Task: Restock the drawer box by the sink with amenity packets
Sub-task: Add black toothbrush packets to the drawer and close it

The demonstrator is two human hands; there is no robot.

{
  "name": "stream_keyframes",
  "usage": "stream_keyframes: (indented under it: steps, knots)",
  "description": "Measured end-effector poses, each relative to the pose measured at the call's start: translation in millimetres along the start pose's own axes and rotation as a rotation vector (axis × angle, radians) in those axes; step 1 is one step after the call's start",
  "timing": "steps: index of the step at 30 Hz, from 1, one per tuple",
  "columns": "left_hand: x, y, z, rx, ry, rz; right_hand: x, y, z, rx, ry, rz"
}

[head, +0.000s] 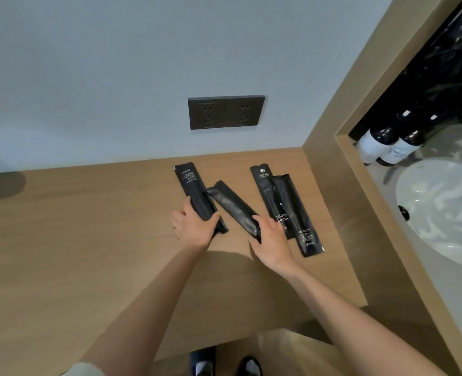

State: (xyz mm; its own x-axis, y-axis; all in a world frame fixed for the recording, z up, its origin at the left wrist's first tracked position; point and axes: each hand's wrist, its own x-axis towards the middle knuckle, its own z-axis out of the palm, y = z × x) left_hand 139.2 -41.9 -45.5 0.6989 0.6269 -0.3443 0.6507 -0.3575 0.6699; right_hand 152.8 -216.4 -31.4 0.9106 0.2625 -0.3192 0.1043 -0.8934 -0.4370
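Observation:
Several long black amenity packets lie on a wooden counter (pixel 88 240) below a wall socket. My left hand (pixel 194 226) grips the lower end of the leftmost packet (pixel 193 189). My right hand (pixel 272 240) holds the near end of a crumpled middle packet (pixel 232 204), which lies at a slant. To the right, a packet printed "TOOTH BRUSH" (pixel 272 202) rests flat, with another packet (pixel 296 215) partly overlapping it. No drawer box is in view.
A dark double wall socket (pixel 225 112) sits on the grey wall above the counter. Beyond a wooden partition (pixel 360 185) at right are a white sink basin (pixel 441 207) and two dark-capped bottles (pixel 387 146). My shoes show at the bottom edge.

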Motion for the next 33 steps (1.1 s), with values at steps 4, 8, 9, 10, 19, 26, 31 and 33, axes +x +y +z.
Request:
stream_keyframes:
  steps: [4,8,9,10,19,26,31,33]
  knots:
    - [6.8,1.7,3.6,0.056,0.024,-0.027,5.4,-0.6,4.3,0.071,0.01,0.079]
    - [6.1,-3.9,0.6,-0.009,0.007,0.005,6.5,-3.9,5.8,0.145,-0.025,0.215]
    - [5.7,-5.7,-2.0,-0.045,-0.006,0.012,6.2,-5.0,6.6,0.15,-0.029,0.242]
    - [5.6,-7.5,-4.1,-0.104,-0.026,0.02,5.5,-6.3,7.0,0.144,-0.03,0.257]
    - [-4.7,-12.3,-26.9,-0.155,-0.287,-0.058,-8.8,-7.4,9.5,0.269,-0.154,0.229]
    - [-11.9,-16.5,-35.2,-0.112,-0.269,-0.071,-28.3,-6.0,-1.4,0.383,-0.152,0.259]
    - [-31.5,-16.3,-50.2,-0.448,-0.377,-0.205,-51.8,-15.1,-28.3,0.676,-0.09,0.231]
    - [-44.3,-18.6,-58.4,-0.603,-0.43,-0.234,-61.7,-21.8,-38.2,0.751,-0.085,0.176]
